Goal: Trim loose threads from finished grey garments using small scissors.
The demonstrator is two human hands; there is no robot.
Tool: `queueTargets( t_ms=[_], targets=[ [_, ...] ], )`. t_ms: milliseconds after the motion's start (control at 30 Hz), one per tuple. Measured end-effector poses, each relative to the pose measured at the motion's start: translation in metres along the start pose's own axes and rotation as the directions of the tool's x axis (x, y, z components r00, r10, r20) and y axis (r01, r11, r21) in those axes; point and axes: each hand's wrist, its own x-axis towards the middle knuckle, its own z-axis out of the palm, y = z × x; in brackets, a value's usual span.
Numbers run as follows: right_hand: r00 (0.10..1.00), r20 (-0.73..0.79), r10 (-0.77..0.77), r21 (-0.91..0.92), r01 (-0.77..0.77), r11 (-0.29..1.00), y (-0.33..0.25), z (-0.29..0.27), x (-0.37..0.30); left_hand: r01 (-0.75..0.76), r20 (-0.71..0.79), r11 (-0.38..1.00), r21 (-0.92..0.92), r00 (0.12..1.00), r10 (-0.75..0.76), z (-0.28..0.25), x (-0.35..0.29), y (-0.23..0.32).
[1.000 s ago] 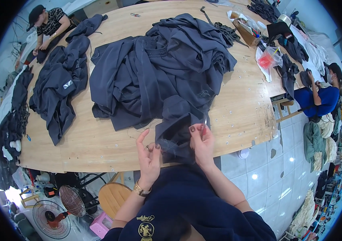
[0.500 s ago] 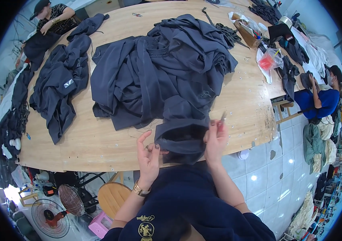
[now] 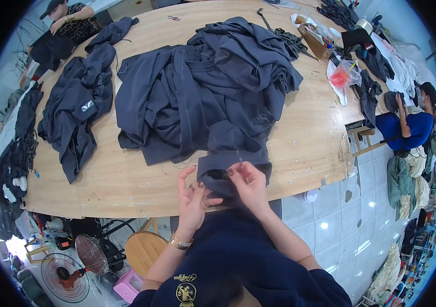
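Note:
A dark grey garment leg [image 3: 233, 135] hangs off the near side of a big heap of dark grey garments [image 3: 177, 97], its wide hemmed opening at the table's front edge. At the opening's left edge, my left hand [image 3: 191, 197] pinches the cloth between thumb and lower fingers, with the index finger raised. My right hand [image 3: 251, 187] is over the opening's right part, closed round small thread snips [image 3: 239, 157] with a thin metal tip pointing away from me. The snips' handle is mostly hidden in the palm. Some loose threads lie beside the heap.
Another grey garment [image 3: 77, 97] lies at left on the wooden table [image 3: 110, 194]. At the far right are a cup in a plastic bag [image 3: 341, 78] and a box [image 3: 316, 43]. Two people work nearby. A stool [image 3: 146, 250] and fan [image 3: 64, 276] stand below left.
My right hand has moved left with the snips, from the opening's right side to over it. My left hand stays at the left edge. The person at far left has shifted a dark cloth.

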Motion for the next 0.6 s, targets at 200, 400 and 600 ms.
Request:
queueTargets(
  t_ms=[200, 400, 600],
  targets=[
    [0.999, -0.034, 0.022, -0.174, -0.028, 0.984, -0.007, -0.021, -0.008, 0.267, -0.012, 0.862, -0.432, 0.953, -0.301, -0.021, 0.005, -0.014],
    [1.0, 0.005, -0.029, -0.135, 0.03, 0.99, -0.012, -0.02, -0.015, 0.341, 0.061, 0.811, -0.475, 0.932, -0.356, -0.008, -0.002, -0.018],
    [0.971, 0.216, -0.102, -0.411, 0.185, 0.893, -0.011, -0.017, -0.011, 0.256, 0.065, 0.921, -0.294, 0.967, -0.248, 0.006, -0.003, -0.009]
  ],
)
